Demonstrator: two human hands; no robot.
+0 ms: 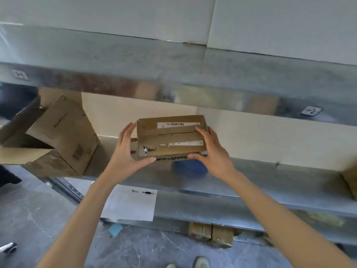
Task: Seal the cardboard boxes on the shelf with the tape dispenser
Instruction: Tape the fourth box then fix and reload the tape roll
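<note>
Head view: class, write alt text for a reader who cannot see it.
Two bare hands, left hand and right hand, grip a small cardboard box by its sides above a metal shelf. Larger open boxes lean at the left.

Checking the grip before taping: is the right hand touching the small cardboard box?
Touching. The head view shows the right hand wrapped on the small cardboard box, fingers over its top edge.

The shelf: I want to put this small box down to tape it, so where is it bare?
The shelf is bare to the right of the small box, up to a box edge at far right. Left is crowded by tipped open boxes. A blue object sits under the held box.
</note>
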